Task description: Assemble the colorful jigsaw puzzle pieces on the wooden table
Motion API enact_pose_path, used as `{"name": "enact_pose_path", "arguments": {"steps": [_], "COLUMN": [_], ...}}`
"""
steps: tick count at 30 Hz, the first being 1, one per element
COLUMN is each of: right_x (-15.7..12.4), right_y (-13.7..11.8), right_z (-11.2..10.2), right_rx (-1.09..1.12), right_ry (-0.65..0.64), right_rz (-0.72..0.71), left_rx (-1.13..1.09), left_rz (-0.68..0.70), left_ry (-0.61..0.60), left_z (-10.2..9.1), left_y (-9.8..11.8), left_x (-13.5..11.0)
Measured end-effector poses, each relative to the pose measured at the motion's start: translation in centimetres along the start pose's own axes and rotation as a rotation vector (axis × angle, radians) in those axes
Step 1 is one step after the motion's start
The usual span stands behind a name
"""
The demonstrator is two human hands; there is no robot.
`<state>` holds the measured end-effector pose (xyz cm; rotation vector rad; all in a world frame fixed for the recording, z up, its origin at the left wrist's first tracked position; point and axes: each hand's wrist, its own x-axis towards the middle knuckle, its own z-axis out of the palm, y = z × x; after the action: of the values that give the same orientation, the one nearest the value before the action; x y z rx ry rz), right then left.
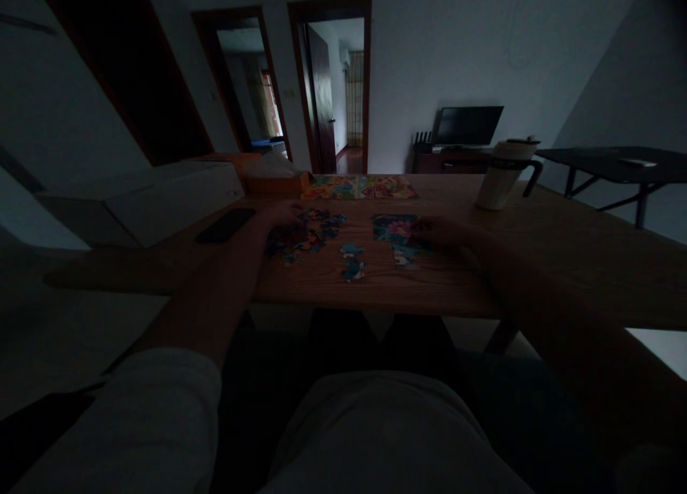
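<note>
Colourful jigsaw pieces lie on a wooden table (537,265). My left hand (282,213) rests on a loose heap of pieces (305,236) at the left; its fingers are too dim to read. My right hand (437,230) lies at the right edge of a joined blue patch of puzzle (391,229), fingers curled against a piece. A small cluster of pieces (353,259) sits between the two, nearer the front edge. A printed picture sheet (358,187) lies flat at the far side of the table.
A dark phone (225,224) lies left of my left hand. A white mug with a dark handle (504,173) stands at the far right. An orange box (271,182) and a white box (166,197) sit at the left. Two doorways and a monitor lie beyond.
</note>
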<state>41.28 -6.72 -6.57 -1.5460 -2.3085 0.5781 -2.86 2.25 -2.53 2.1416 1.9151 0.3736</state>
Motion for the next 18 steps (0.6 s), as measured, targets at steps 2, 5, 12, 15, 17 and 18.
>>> {"name": "enact_pose_path", "arguments": {"steps": [2, 5, 12, 15, 17, 18], "right_x": [-0.2, -0.4, -0.9, -0.9, -0.7, -0.5], "right_y": [-0.3, -0.7, -1.5, -1.5, -1.3, -1.1], "right_z": [-0.1, -0.2, -0.6, -0.7, -0.6, -0.6], "right_rx": [-0.005, 0.007, -0.017, -0.009, 0.005, 0.007], "right_ry": [0.001, 0.009, -0.008, -0.015, -0.028, -0.036], "right_rz": [-0.005, 0.023, 0.061, 0.043, 0.009, -0.003], "left_rx": [0.013, 0.056, 0.052, -0.141, -0.255, -0.32], "left_rz": [0.013, 0.052, 0.216, 0.335, 0.415, 0.446], "left_ry": [-0.017, -0.019, 0.136, 0.123, 0.061, 0.034], "left_z": [-0.3, -0.5, -2.1, -1.5, 0.2, 1.5], "left_y": [0.3, 0.7, 5.3, 9.8, 12.6, 13.8], "left_x": [0.1, 0.0, -1.8, -3.8, -5.5, -6.4]}}
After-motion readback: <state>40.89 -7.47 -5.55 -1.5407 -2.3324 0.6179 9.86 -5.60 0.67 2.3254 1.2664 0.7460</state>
